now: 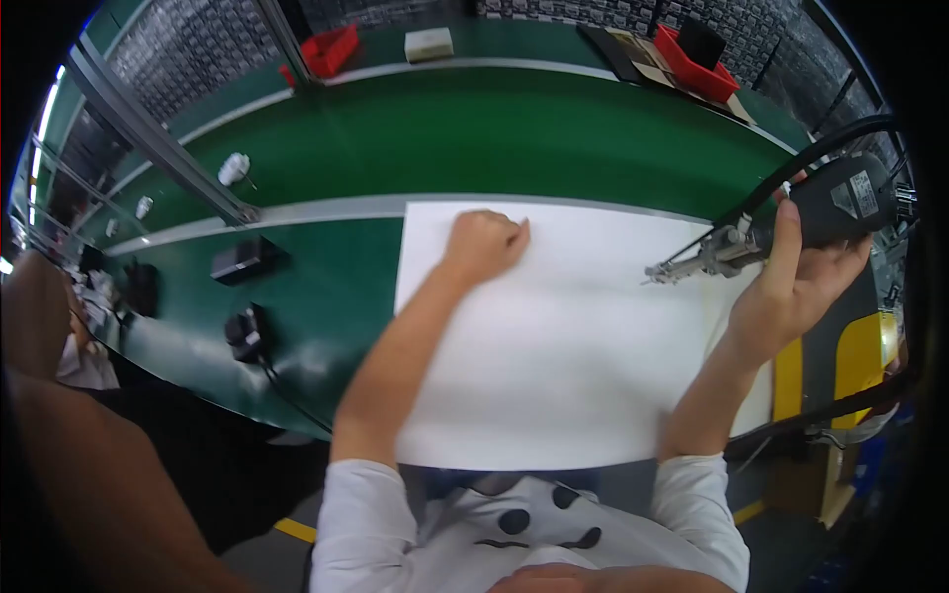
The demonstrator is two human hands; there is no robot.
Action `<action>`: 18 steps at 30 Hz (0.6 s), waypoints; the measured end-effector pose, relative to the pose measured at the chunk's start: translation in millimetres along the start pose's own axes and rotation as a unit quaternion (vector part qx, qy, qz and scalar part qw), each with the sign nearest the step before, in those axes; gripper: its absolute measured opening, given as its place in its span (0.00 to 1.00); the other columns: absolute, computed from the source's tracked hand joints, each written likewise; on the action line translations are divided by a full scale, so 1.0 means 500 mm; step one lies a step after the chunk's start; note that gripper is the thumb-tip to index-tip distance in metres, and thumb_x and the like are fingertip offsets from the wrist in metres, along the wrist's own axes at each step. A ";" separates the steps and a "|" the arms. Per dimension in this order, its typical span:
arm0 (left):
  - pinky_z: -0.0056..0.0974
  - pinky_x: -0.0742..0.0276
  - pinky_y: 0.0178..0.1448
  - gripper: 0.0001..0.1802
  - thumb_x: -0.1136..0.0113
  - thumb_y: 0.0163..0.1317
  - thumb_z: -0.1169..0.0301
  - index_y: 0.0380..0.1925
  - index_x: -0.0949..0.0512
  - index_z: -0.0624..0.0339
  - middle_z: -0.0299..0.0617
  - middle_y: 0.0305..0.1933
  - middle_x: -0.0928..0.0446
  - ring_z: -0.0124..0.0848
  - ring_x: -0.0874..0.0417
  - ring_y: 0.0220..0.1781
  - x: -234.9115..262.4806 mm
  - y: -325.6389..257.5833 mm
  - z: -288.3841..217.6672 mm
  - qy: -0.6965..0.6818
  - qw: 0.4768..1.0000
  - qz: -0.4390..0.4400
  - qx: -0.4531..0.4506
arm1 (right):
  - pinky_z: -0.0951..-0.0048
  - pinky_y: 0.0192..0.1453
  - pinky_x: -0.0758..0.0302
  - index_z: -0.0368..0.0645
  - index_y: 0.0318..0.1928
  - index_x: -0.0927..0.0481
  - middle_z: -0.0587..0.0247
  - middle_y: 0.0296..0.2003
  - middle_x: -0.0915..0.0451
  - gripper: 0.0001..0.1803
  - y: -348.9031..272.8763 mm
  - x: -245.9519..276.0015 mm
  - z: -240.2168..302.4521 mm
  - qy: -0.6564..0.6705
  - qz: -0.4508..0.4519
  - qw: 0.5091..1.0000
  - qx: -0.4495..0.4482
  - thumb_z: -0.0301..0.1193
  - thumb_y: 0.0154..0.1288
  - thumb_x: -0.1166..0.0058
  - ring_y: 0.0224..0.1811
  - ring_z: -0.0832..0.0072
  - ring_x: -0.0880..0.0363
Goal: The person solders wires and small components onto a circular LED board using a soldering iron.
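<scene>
My right hand is around a black cylindrical tool at the right, its thumb up along the near side and its fingers underneath. A slim metal tip sticks out from the tool's left end, over the white sheet. A thick black cable arches above it. My left hand is closed in a fist near the far edge of the large white sheet; nothing shows in it, and its palm side is hidden. The white sheet lies flat on the green bench in front of me.
Two small black devices sit on the green bench left of the sheet, the nearer one with a cable. A green conveyor belt runs beyond. Red bins stand at the back. Another person's arm is at the left.
</scene>
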State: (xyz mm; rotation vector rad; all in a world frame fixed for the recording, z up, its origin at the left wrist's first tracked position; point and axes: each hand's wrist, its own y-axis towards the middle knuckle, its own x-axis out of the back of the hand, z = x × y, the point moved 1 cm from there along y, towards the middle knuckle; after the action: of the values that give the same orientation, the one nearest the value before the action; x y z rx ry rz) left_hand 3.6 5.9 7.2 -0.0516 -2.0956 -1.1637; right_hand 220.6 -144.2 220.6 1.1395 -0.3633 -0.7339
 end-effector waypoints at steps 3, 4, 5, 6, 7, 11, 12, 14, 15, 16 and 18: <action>0.47 0.25 0.28 0.22 0.35 0.62 0.67 0.09 0.24 0.60 0.45 0.14 0.25 0.45 0.22 0.18 0.062 -0.088 0.018 0.009 0.998 0.067 0.010 | 0.66 0.67 0.23 0.37 0.73 0.45 0.46 0.59 0.23 0.34 -0.067 -0.015 0.040 -0.064 -0.029 0.996 -0.061 0.20 0.73 0.43 0.61 0.64 0.20; 0.47 0.27 0.27 0.22 0.34 0.61 0.68 0.09 0.25 0.61 0.46 0.13 0.27 0.46 0.24 0.18 0.066 -0.089 0.025 -0.003 0.999 0.043 0.006 | 0.67 0.66 0.24 0.37 0.72 0.43 0.47 0.58 0.22 0.33 -0.069 -0.023 0.029 -0.049 -0.022 0.997 -0.054 0.20 0.73 0.43 0.60 0.64 0.19; 0.47 0.29 0.25 0.22 0.33 0.60 0.69 0.09 0.27 0.61 0.46 0.13 0.28 0.46 0.25 0.17 0.069 -0.084 0.038 -0.014 1.000 0.017 0.003 | 0.68 0.66 0.24 0.36 0.71 0.41 0.48 0.57 0.21 0.32 -0.070 -0.033 0.021 -0.033 -0.013 0.998 -0.046 0.20 0.73 0.43 0.59 0.65 0.19; 0.47 0.28 0.26 0.22 0.34 0.61 0.69 0.09 0.26 0.61 0.46 0.13 0.28 0.46 0.25 0.17 0.053 -0.082 0.037 0.002 1.000 0.012 0.008 | 0.68 0.66 0.24 0.37 0.72 0.41 0.46 0.57 0.20 0.32 -0.058 -0.027 0.008 -0.051 -0.013 0.997 -0.054 0.21 0.73 0.42 0.59 0.64 0.18; 0.47 0.28 0.26 0.22 0.34 0.61 0.69 0.09 0.26 0.61 0.46 0.13 0.28 0.46 0.25 0.17 0.041 -0.076 0.036 0.009 1.000 0.002 0.022 | 0.69 0.67 0.25 0.38 0.72 0.41 0.45 0.58 0.20 0.33 -0.058 -0.013 0.007 -0.080 -0.014 0.994 -0.069 0.22 0.73 0.41 0.59 0.64 0.18; 0.48 0.26 0.29 0.22 0.36 0.62 0.67 0.10 0.23 0.60 0.45 0.13 0.26 0.46 0.23 0.18 0.035 -0.052 0.019 0.022 0.999 0.023 -0.005 | 0.65 0.62 0.20 0.37 0.63 0.31 0.47 0.54 0.17 0.23 -0.031 0.039 -0.022 -0.013 0.000 0.998 -0.054 0.20 0.71 0.40 0.54 0.64 0.15; 0.48 0.25 0.30 0.22 0.37 0.63 0.66 0.10 0.23 0.60 0.44 0.13 0.26 0.46 0.22 0.19 0.044 -0.058 0.022 0.014 0.999 0.047 -0.009 | 0.65 0.62 0.20 0.37 0.63 0.31 0.47 0.54 0.17 0.23 -0.035 0.027 -0.012 -0.016 0.003 0.998 -0.063 0.20 0.71 0.40 0.54 0.64 0.15; 0.48 0.25 0.30 0.21 0.36 0.62 0.67 0.10 0.22 0.60 0.45 0.14 0.25 0.45 0.22 0.19 0.056 -0.078 0.018 0.009 0.997 0.069 0.014 | 0.66 0.62 0.20 0.34 0.60 0.30 0.47 0.53 0.17 0.21 -0.036 0.005 -0.001 0.018 0.007 0.999 -0.044 0.18 0.69 0.40 0.53 0.64 0.15; 0.47 0.24 0.31 0.21 0.36 0.62 0.67 0.10 0.22 0.61 0.45 0.14 0.25 0.45 0.22 0.20 0.054 -0.078 0.018 0.014 0.997 0.073 0.034 | 0.66 0.62 0.20 0.34 0.60 0.30 0.47 0.53 0.17 0.21 -0.032 0.007 -0.002 0.016 0.007 0.999 -0.046 0.18 0.69 0.40 0.53 0.64 0.15; 0.46 0.25 0.30 0.20 0.36 0.62 0.67 0.10 0.22 0.61 0.44 0.14 0.25 0.44 0.23 0.19 0.055 -0.078 0.019 0.015 0.999 0.046 0.012 | 0.66 0.61 0.19 0.34 0.60 0.29 0.47 0.54 0.17 0.21 -0.029 0.012 -0.003 0.003 0.015 0.999 -0.038 0.18 0.69 0.40 0.53 0.64 0.15; 0.46 0.25 0.30 0.20 0.36 0.62 0.67 0.11 0.21 0.61 0.44 0.14 0.25 0.44 0.23 0.19 0.055 -0.067 0.026 0.016 0.999 0.050 0.011 | 0.65 0.59 0.18 0.32 0.58 0.28 0.45 0.55 0.18 0.20 -0.026 0.012 -0.001 -0.003 0.008 0.999 -0.044 0.19 0.68 0.39 0.53 0.62 0.15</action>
State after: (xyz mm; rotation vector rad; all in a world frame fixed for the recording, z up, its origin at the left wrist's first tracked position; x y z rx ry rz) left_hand -36.2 -12.1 -4.5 -0.1256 -2.0523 -1.0747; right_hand 220.7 -150.9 208.0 1.0505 -0.3414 -0.7335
